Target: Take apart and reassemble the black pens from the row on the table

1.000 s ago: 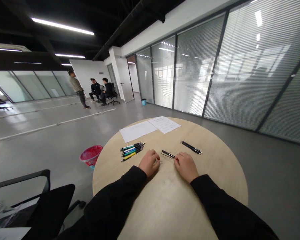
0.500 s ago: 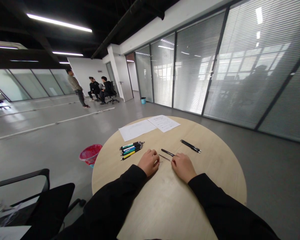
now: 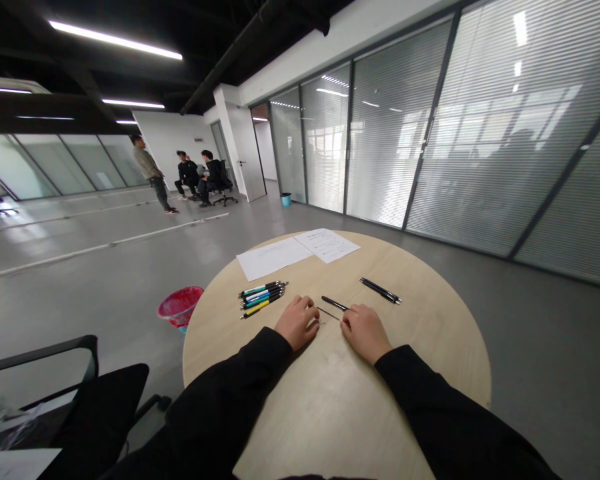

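Observation:
My left hand (image 3: 298,323) rests on the round table (image 3: 443,333), fingers curled in. Beside its thumb and index tips lies a tiny thin piece (image 3: 322,323), too small to name. My right hand (image 3: 366,331) is also on the tabletop with its fingers bent and closed; whatever may be under them is hidden. A black pen barrel (image 3: 333,302) lies with its near end against the right fingers. Between the hands is a thin dark pen refill (image 3: 329,313), its right end close to the right thumb.
Several coloured pens (image 3: 263,298) lie in a row left of my hands. Two black pens (image 3: 380,291) lie to the right. Paper sheets (image 3: 275,258) are at the far edge. A red-lined bin (image 3: 180,303) and a black chair (image 3: 105,407) stand left; people (image 3: 153,173) are further back.
Both hands and the pen parts stay in place. The view has shifted only very slightly.

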{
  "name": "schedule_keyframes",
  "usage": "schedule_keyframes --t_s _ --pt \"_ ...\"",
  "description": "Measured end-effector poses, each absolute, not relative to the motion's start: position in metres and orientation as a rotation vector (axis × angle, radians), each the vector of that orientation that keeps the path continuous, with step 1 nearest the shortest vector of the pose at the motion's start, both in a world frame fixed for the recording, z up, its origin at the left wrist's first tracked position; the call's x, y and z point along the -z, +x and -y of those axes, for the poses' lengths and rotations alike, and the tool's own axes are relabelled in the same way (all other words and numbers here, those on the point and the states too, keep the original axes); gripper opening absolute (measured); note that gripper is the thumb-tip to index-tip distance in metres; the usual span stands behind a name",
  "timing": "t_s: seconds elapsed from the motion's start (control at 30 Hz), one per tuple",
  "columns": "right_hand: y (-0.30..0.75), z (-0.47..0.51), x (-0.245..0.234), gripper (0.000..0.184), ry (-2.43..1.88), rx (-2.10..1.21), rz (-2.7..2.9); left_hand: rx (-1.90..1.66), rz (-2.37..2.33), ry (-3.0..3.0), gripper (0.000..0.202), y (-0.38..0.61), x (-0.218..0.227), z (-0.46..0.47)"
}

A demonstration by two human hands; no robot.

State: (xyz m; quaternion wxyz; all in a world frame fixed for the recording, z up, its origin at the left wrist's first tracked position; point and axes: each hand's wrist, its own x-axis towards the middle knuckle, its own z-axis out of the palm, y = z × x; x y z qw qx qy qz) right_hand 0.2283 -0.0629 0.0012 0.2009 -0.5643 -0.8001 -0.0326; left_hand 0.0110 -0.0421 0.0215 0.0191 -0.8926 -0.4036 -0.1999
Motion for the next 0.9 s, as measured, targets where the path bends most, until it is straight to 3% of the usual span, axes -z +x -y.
schedule_keyframes --t_s 0.6,0.9 --pt "0.229 0.061 0.001 0.013 -1.544 0.073 2.207 0.586 1.259 -2.774 0.009 0.011 -0.023 0.045" --pt "0.252 0.046 0.003 0.016 -1.568 -0.013 2.009 0.859 1.481 -2.681 0.011 0.005 -0.019 0.035"
